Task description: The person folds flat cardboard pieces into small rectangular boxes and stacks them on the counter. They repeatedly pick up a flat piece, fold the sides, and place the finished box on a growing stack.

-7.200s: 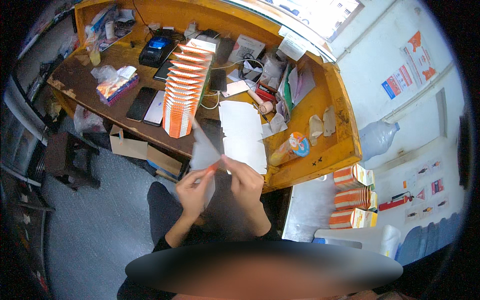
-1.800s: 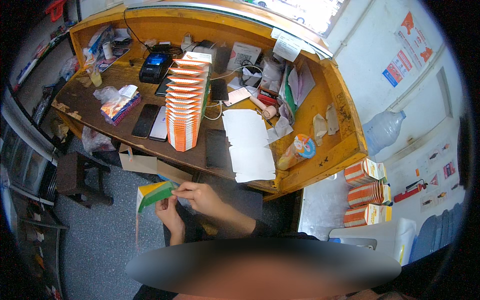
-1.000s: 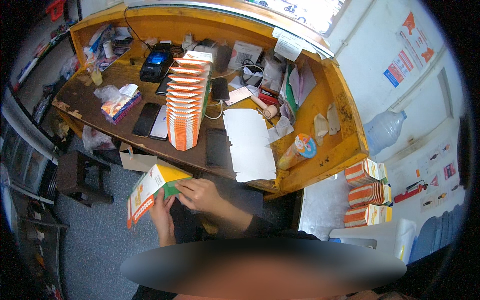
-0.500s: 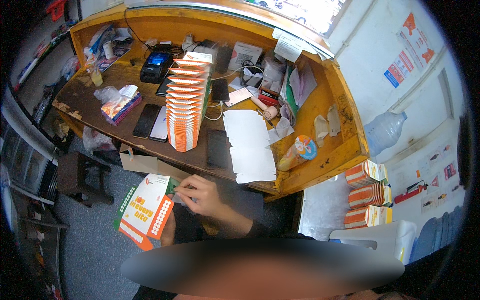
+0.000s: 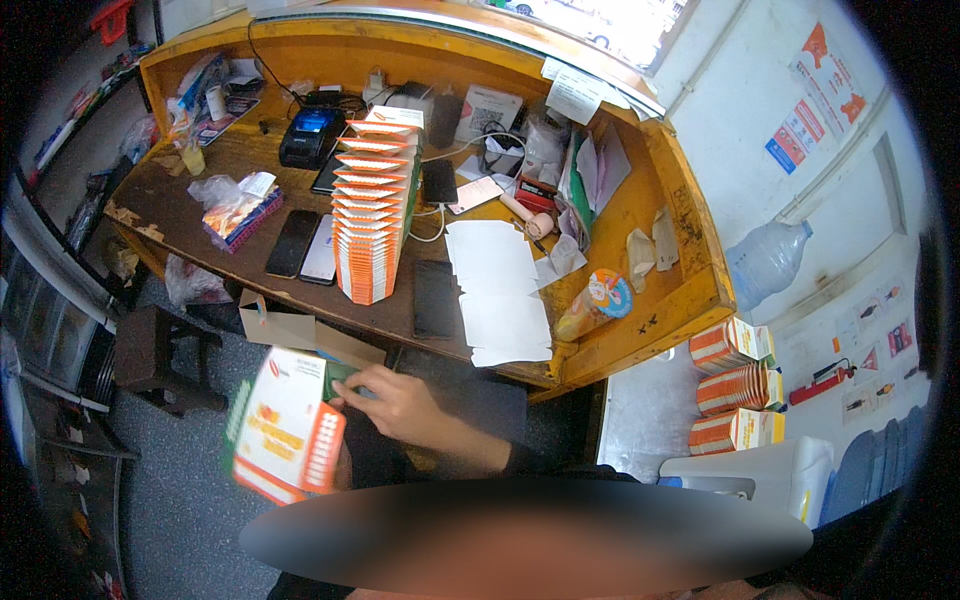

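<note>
A partly folded food carton (image 5: 275,425), white with orange and green edges, is tilted above the floor in front of the desk. My left hand (image 5: 345,468) supports it from behind, mostly hidden by the carton; only a sliver shows beside the orange side flap. At the upper right corner, the fingers of my right hand (image 5: 400,405) are closed on the green flap (image 5: 341,377). A tall stack of nested folded cartons (image 5: 370,230) stands on the desk, and a flat white carton blank (image 5: 500,290) lies right of it.
The brown desk (image 5: 190,230) carries several phones, a card terminal (image 5: 312,135), a tissue pack (image 5: 240,210) and a drink cup (image 5: 600,300). An open drawer (image 5: 310,330) juts out near my hands. More carton stacks (image 5: 735,390) sit at right; a stool (image 5: 165,355) stands left.
The carton has turned and tilted more upright, its lower orange flap now folded in closer; it is blurred by motion. My right hand has shifted slightly downward, still at the green flap.
</note>
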Motion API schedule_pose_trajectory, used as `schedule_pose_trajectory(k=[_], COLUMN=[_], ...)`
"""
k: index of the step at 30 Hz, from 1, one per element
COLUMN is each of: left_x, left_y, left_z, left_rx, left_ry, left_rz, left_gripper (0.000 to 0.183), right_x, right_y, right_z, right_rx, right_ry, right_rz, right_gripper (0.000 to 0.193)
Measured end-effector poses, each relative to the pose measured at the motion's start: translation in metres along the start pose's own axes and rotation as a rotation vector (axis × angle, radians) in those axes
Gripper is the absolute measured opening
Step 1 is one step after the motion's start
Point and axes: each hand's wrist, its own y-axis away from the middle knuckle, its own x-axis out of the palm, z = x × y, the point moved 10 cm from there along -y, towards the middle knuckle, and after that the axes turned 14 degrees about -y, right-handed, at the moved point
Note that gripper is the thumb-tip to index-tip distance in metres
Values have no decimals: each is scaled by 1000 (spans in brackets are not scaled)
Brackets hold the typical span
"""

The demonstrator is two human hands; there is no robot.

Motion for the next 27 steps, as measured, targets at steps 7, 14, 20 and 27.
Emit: schedule_pose_trajectory(k=[7, 14, 20, 27], left_x=[-1, 63, 21, -2], left_y=[2, 16, 6, -18], left_z=[-45, -47, -62, -26], left_rx=[36, 314, -198, -355], left_ry=[-82, -800, 542, 372], left_rz=[-41, 530, 140, 262], left_gripper=[24, 21, 35, 24], right_x=[-25, -14, -20, -3], right_y=[-5, -12, 0, 10], right_z=[6, 12, -22, -24], right_rx=[79, -17, -13, 29], right_ry=[-314, -126, -36, -46], right_rz=[-123, -119, -164, -67], right_gripper=[40, 50, 35, 27])
